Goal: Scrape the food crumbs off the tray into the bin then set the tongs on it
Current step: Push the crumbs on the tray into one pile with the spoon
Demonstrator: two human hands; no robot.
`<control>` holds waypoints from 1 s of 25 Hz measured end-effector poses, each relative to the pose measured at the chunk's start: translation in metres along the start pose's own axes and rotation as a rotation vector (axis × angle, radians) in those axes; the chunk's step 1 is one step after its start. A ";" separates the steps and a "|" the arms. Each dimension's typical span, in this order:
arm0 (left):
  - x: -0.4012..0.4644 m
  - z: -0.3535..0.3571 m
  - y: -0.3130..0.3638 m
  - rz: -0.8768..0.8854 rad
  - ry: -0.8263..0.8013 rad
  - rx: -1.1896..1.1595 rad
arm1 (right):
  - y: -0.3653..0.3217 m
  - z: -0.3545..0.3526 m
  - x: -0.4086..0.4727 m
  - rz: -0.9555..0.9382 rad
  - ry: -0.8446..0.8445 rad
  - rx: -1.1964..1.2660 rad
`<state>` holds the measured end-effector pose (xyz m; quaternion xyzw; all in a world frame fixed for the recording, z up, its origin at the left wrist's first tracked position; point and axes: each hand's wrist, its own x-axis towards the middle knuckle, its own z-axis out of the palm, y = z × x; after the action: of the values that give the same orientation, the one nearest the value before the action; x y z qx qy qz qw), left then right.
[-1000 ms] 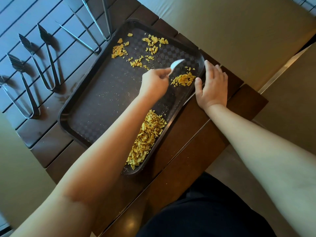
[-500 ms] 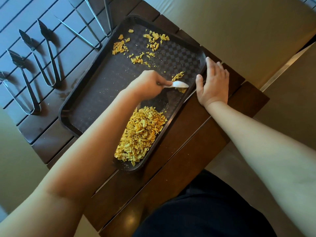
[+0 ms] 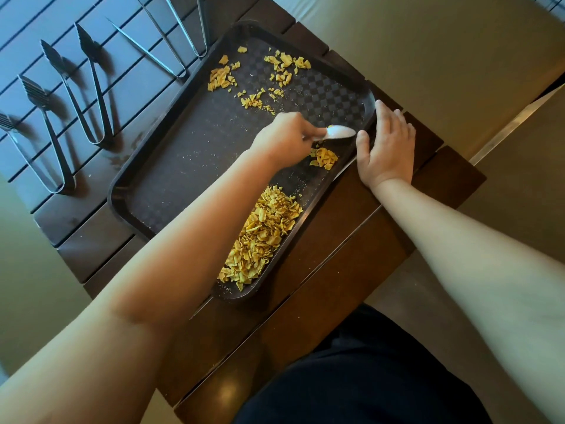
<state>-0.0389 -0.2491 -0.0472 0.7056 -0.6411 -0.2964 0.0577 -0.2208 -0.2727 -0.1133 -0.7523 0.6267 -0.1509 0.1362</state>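
Note:
A dark checkered tray [image 3: 189, 166] lies on a slatted wooden table. Yellow crumbs [image 3: 263, 234] are heaped at its near right edge, a small clump [image 3: 324, 157] lies further up that edge, and scattered bits [image 3: 253, 78] remain at the far end. My left hand [image 3: 284, 139] grips a white plastic spoon [image 3: 339, 132] with its bowl down on the tray near the right rim. My right hand [image 3: 386, 145] rests flat against the tray's right rim, fingers straight. Several metal tongs [image 3: 91, 96] lie on the table left of the tray.
The dark table [image 3: 351, 270] ends just right of my right hand and close to my body. Beige floor [image 3: 428, 56] surrounds it. Two long slim tongs [image 3: 171, 35] lie by the tray's far left corner. No bin is in view.
My left hand has dragged the spoon from the tray's middle toward the right rim, pushing a small clump of crumbs nearer. My right hand has stayed at the rim.

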 end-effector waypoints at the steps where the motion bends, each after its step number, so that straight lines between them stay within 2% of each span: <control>1: -0.005 -0.004 -0.006 -0.001 -0.028 0.004 | 0.000 0.000 0.000 0.000 0.001 -0.002; 4: -0.016 -0.018 -0.020 -0.019 -0.020 -0.013 | 0.000 0.001 -0.001 -0.004 -0.002 -0.013; 8: -0.005 -0.014 -0.019 -0.122 0.220 -0.122 | 0.000 -0.001 -0.001 -0.003 -0.003 -0.005; 13: -0.014 -0.007 -0.015 0.016 0.030 0.017 | -0.001 0.000 -0.001 -0.005 0.001 0.005; 16: -0.033 -0.011 -0.030 -0.029 -0.037 -0.058 | -0.001 0.000 -0.001 -0.007 0.010 -0.003; 17: -0.038 -0.012 -0.033 -0.078 -0.017 -0.147 | 0.000 0.001 -0.002 -0.008 0.008 -0.003; 19: -0.040 -0.013 -0.035 -0.213 0.142 -0.331 | -0.001 0.000 -0.002 -0.008 0.003 -0.003; 21: -0.036 -0.011 -0.035 -0.324 0.286 -0.390 | 0.000 0.000 -0.001 -0.008 0.004 -0.005; 23: -0.038 -0.006 -0.030 -0.340 0.276 -0.392 | 0.000 0.000 -0.001 -0.008 0.008 -0.005; 25: -0.043 0.004 -0.023 -0.290 0.172 -0.390 | 0.000 0.001 -0.001 -0.009 0.009 -0.006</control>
<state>-0.0210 -0.2035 -0.0465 0.7883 -0.4567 -0.3584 0.2038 -0.2207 -0.2719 -0.1142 -0.7548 0.6245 -0.1526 0.1304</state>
